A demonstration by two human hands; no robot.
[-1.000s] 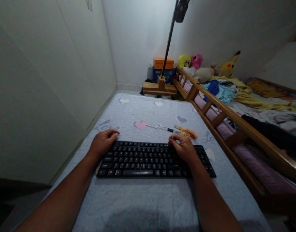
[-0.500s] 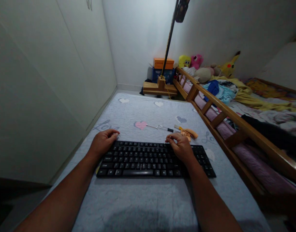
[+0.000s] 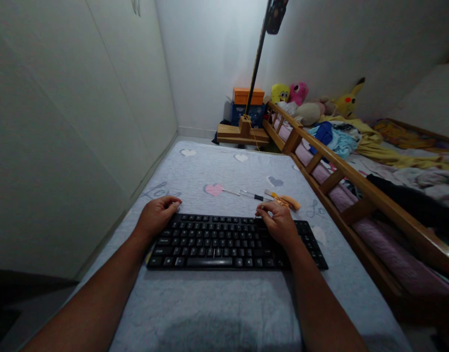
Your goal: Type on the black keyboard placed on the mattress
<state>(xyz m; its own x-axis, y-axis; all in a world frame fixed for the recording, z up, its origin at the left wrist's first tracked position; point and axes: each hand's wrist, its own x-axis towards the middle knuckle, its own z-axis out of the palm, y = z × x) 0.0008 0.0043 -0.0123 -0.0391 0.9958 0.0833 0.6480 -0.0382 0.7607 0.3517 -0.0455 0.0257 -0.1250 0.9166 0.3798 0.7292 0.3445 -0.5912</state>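
The keyboard (image 3: 210, 242) lay partly under the curled right hand (image 3: 278, 222), with the curled left hand (image 3: 156, 215) at its left end; I couldn't tell whether either gripped anything.

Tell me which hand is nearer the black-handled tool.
Right. The right hand is on the near side of the black-handled tool, over the keyboard; the left hand is farther left, by the keyboard's left end.

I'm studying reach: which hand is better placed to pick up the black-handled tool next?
Probably the right hand: its fingers are close to the black-handled tool. The left hand is at the left end of the keyboard, farther away.
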